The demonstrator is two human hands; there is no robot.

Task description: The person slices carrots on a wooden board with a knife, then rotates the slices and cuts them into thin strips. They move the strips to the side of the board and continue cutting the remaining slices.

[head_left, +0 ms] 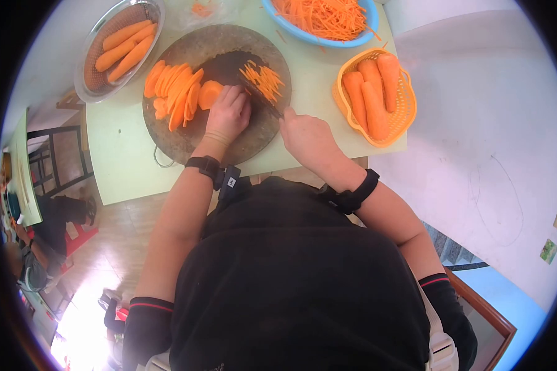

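Note:
My right hand is closed round the handle of a kitchen knife, whose dark blade slants up and left over a round chopping board. My left hand rests on the board beside the blade, its fingers curled and pressed down on carrot slices that are partly hidden under it. To the right of the blade lies a small heap of carrot shreds. Overlapping carrot slices fan out on the board's left part.
A metal colander with several whole carrots stands at the back left. Behind the board to the right is a blue basin heaped with carrot shreds. A yellow basket of whole carrots sits at the right. Another person is at the far left.

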